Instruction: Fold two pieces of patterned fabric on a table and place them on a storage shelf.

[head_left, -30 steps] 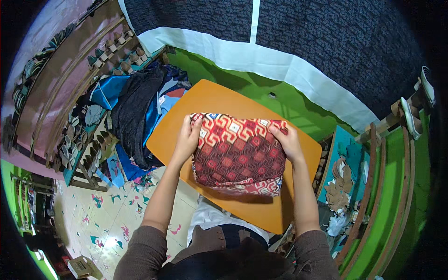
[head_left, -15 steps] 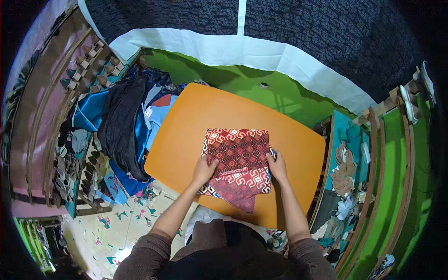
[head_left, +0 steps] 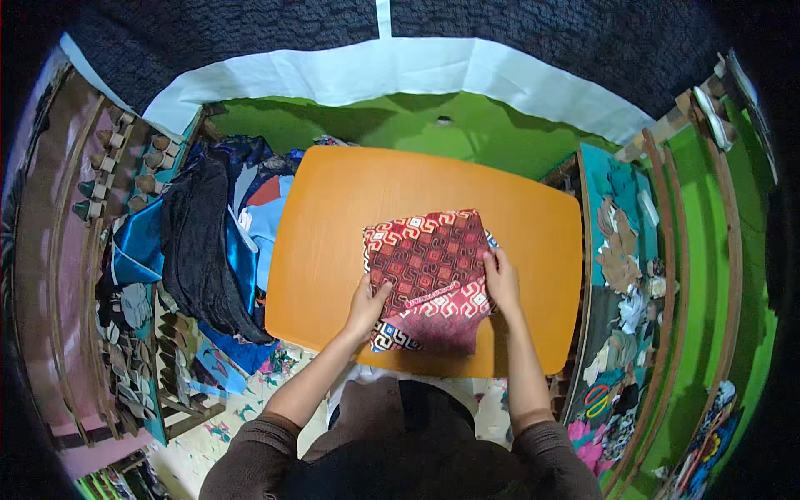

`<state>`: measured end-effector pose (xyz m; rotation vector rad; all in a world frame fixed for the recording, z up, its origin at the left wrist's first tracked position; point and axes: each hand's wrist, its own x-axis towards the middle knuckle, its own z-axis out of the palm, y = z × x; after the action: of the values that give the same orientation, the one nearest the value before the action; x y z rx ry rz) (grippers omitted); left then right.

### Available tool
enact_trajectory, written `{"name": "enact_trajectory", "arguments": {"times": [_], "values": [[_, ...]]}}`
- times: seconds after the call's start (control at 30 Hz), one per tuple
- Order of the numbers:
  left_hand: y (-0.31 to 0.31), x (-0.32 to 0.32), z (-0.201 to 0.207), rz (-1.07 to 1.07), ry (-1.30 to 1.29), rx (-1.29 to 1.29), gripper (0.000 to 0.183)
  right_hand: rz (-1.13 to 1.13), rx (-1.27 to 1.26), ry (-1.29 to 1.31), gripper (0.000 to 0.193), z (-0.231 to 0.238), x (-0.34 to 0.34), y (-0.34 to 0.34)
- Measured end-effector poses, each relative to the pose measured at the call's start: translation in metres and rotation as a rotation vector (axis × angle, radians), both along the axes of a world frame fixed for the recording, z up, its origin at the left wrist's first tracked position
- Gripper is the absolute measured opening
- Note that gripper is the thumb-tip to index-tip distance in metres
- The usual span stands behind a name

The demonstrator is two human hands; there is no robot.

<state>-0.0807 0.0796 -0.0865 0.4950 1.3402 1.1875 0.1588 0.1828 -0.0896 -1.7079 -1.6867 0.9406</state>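
A folded patterned cloth (head_left: 429,267) in dark red, with red, cream and blue geometric motifs, is over the orange table (head_left: 325,192). My left hand (head_left: 367,308) grips its left edge, thumb on top and fingers beneath. At the opposite edge, my right hand (head_left: 502,279) pinches the cloth with its fingers partly hidden behind it. The cloth is slightly tilted, its upper right corner higher in view. Along its lower side hangs a plainer maroon flap, and a strip with blue motifs shows near my left wrist.
Left of the table lies a heap of black and blue fabric (head_left: 204,242), beside racks of wooden shoe lasts (head_left: 100,162). At right, a teal shelf (head_left: 596,179) bears brown scraps and scissors (head_left: 597,400) with coloured handles. Scraps litter the pale floor (head_left: 200,442).
Both hands have turned the cloth slightly, raising its right side in view. The lower maroon flap now lies closer under the cloth. The whole view has shifted.
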Motion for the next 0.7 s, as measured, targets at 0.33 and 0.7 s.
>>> {"name": "enact_trajectory", "arguments": {"times": [0.33,0.7], "values": [[-0.016,-0.022,0.007,-0.291,-0.279,-0.053,0.034,-0.078,-0.682,0.792,0.034,0.022,0.013,-0.029],[-0.033,-0.021,0.014,-0.398,0.326,-0.124,0.041,-0.052,0.05,-0.197,0.051,-0.025,0.027,-0.033]]}}
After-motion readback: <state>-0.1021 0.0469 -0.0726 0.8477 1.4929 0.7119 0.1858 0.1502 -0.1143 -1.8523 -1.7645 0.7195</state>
